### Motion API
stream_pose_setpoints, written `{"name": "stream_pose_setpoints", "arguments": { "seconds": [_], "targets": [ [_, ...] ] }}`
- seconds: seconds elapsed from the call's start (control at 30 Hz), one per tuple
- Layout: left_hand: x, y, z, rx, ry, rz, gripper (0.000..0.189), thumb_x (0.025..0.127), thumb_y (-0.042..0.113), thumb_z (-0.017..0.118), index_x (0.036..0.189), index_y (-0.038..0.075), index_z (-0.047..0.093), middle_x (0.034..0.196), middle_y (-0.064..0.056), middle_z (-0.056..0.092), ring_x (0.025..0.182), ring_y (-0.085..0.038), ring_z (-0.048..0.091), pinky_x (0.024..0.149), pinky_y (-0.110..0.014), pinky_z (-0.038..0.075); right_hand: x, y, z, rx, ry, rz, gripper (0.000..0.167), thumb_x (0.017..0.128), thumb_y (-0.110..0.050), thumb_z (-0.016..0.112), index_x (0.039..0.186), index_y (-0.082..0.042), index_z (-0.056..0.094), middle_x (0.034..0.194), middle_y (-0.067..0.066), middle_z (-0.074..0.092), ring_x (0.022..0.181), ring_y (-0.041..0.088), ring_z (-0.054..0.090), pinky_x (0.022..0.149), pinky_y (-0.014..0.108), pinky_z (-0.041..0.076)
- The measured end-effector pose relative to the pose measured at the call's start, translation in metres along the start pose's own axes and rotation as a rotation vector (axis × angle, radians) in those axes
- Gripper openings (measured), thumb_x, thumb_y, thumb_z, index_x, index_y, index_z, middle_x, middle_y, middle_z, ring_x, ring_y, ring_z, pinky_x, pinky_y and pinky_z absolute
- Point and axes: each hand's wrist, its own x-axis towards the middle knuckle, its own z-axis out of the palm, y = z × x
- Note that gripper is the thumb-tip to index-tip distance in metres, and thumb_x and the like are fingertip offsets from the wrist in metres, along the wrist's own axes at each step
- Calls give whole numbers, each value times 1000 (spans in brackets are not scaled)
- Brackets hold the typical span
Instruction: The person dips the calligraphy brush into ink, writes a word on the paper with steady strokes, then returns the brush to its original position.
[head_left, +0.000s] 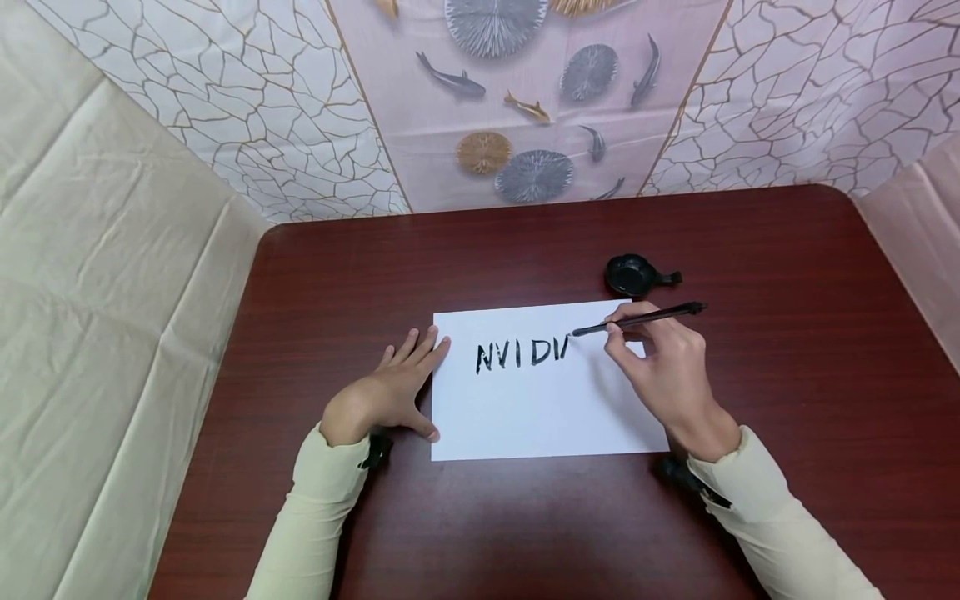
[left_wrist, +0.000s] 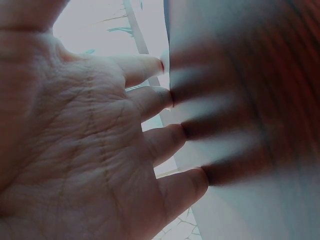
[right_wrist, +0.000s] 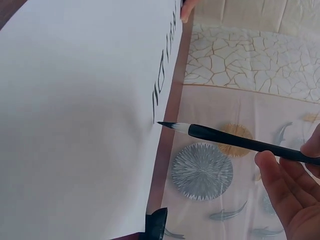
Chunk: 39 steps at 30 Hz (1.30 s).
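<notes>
A white sheet of paper (head_left: 525, 417) lies on the table with black brushed letters (head_left: 521, 352) reading NVIDI and a further slanted stroke. My right hand (head_left: 663, 367) pinches a dark calligraphy brush (head_left: 652, 317) between thumb and fingers. In the right wrist view the brush (right_wrist: 225, 137) has a pale bristle base and a black inked tip, close by the last stroke. Spread fingers of my left hand (head_left: 390, 392) rest at the paper's left edge, thumb on its lower part. The left wrist view shows the palm and straight fingers (left_wrist: 185, 192) touching down.
A small black ink dish (head_left: 632, 275) with a short handle stands just behind the paper's upper right corner. The dark red-brown table (head_left: 337, 275) reaches back to a patterned cloth (head_left: 525, 100). A beige cloth (head_left: 112, 292) hangs along the left side.
</notes>
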Motion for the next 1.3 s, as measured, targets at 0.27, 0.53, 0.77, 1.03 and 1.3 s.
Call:
{"name": "stream_pose_setpoints", "arguments": {
  "seconds": [0.27,0.53,0.77,1.03,1.3],
  "targets": [
    [1,0,0,-2,-9,-6,139,75,36,98,171,18,0,177,-7,-15,161,-32,-18,128,-61,-4,-2,3,0,-14,-11,1,19,85,9,71,101,-1,74,92,8,76,76,20,74,79,4,46],
    [0,0,-1,7,-4,-1,138,75,36,98,172,17,2,177,-8,-13,162,-34,-17,128,-62,-2,-3,2,-8,-107,-61,-19,17,84,7,73,100,0,71,88,10,74,67,16,64,59,17,39],
    [0,1,-1,0,-11,-12,138,75,35,98,172,18,0,177,-6,-14,162,-32,-18,128,-61,-4,-2,-3,-13,-128,-99,-14,17,84,6,73,100,1,70,88,11,73,70,20,72,58,16,38],
    [1,1,-1,-4,-10,-14,139,74,34,98,172,17,1,177,-8,-14,161,-33,-18,128,-61,-3,-2,-9,-13,-75,-49,-1,17,85,7,72,101,0,71,91,7,75,74,17,72,71,7,45],
    [0,0,0,13,5,1,139,74,36,99,172,16,3,177,-9,-12,162,-34,-15,128,-62,-1,-5,-5,-5,2,8,17,18,85,9,71,100,-1,74,90,7,76,80,0,69,71,8,44]
  ]
}}
